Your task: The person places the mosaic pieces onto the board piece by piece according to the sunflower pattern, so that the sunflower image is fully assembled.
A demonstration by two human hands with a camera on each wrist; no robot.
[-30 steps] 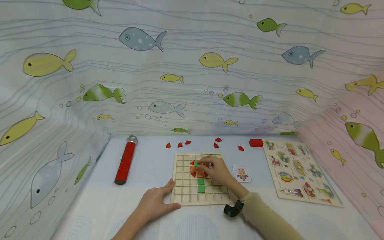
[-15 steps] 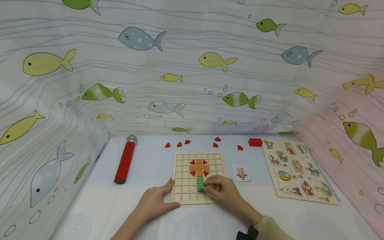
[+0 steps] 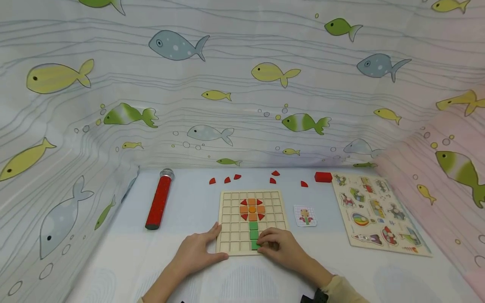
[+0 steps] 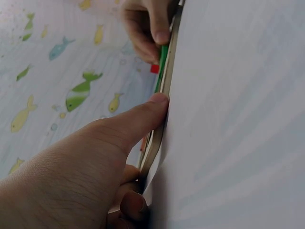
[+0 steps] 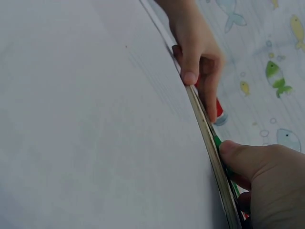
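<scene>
Green square wooden tile (image 3: 255,245) is sitting at six o'clock on the gridded wooden board (image 3: 231,219); your right hand (image 3: 282,248) is pinching it, while your left hand (image 3: 195,252) is resting flat, fingers relaxed, against the board's seven-o'clock corner.

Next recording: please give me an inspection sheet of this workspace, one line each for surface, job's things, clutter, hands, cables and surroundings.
Surface: pale table with a faint printed pattern near the front edge.
Job's things: wooden grid board holding a red and orange flower with a green stem; green tile at the stem's lower end.
Clutter: red tube, loose red pieces, red block, small pattern card, animal puzzle board.
Hands: left hand rests against the board's left front corner; right hand has its fingertips on the green tile.
Cables: nothing seen.
Surroundings: fish-print sheet on the back and side walls.
</scene>
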